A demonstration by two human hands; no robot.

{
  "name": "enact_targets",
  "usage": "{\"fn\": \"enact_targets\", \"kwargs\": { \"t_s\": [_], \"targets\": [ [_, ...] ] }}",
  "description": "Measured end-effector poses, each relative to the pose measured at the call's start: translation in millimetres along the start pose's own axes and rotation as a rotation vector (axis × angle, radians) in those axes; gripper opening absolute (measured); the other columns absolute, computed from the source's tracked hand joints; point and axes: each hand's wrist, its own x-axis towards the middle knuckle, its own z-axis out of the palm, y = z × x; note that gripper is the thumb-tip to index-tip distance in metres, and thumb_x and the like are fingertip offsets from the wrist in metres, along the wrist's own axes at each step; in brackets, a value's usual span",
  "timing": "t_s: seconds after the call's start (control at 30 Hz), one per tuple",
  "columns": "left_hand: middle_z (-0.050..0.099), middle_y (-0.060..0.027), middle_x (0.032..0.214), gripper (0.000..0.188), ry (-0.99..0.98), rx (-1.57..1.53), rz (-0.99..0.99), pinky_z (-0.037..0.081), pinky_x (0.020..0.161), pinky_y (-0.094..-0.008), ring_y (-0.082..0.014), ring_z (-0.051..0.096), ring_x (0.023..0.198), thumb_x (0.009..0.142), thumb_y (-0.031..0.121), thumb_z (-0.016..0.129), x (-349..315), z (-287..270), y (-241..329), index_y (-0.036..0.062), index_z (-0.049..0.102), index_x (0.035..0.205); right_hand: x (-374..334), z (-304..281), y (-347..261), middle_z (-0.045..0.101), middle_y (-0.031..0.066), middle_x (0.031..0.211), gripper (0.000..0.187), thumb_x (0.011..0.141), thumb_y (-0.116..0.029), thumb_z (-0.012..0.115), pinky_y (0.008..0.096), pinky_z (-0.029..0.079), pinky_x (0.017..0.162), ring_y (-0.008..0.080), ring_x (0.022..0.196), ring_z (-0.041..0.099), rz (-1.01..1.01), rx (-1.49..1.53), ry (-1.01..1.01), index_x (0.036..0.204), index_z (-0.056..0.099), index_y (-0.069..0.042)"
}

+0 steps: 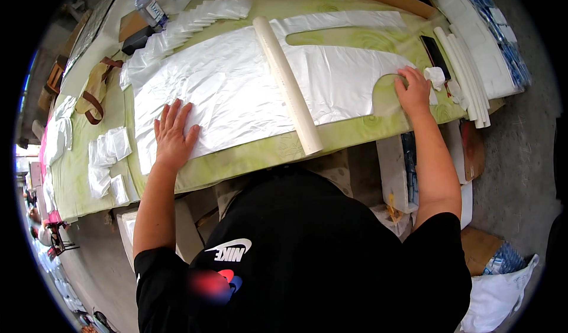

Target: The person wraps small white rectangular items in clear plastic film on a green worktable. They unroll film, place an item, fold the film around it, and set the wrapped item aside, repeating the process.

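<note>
A large whitish plastic carrier bag [219,84] lies spread flat on the green table, its two long handle strips reaching right. Across its middle rests a cream-coloured tube [288,90], tilted from the far side toward the table's near edge. My left hand [173,136] is pressed on the bag's left part, palm down and fingers spread. At the right end, my right hand [415,91] touches the tip of the nearer handle strip, its thumb and fingers apart around the curved cut-out.
Folded plastic bags [195,20] fan out along the far left, and more folded bags [108,155] lie near left. A bottle [149,7] with a blue cap stands behind. A dark phone [435,58] and several white tubes [467,75] lie at the right edge.
</note>
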Motion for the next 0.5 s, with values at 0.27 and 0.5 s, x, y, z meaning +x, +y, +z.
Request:
{"fn": "enact_targets", "kwargs": {
  "t_s": [0.27,0.5],
  "targets": [
    [0.03,-0.0165,0.164,0.065,0.213,-0.4,0.29,0.02,0.122,-0.0563,-0.0411,0.025,0.152,0.09,0.024,0.073,22.0,-2.3,99.9,0.0162,0.049,0.149,-77.8,-52.5,-178.2,0.05,0.0168,0.148,0.048,0.085,-0.03,0.077,0.0615,0.028,0.116,0.0407,0.139,0.043,-0.387,0.579,-0.064,0.129,0.065,-0.015],
    [0.018,-0.03,0.164,0.065,0.053,-0.44,0.558,0.022,0.122,-0.0584,-0.0571,0.017,0.148,0.095,0.043,0.064,57.7,27.7,205.6,0.0115,0.048,0.15,-128.3,-37.3,-231.9,0.045,0.0158,0.15,0.046,0.084,-0.027,0.079,0.0607,0.027,0.116,0.0374,0.137,0.046,-0.369,0.711,-0.203,0.126,0.065,-0.013]
  ]
}}
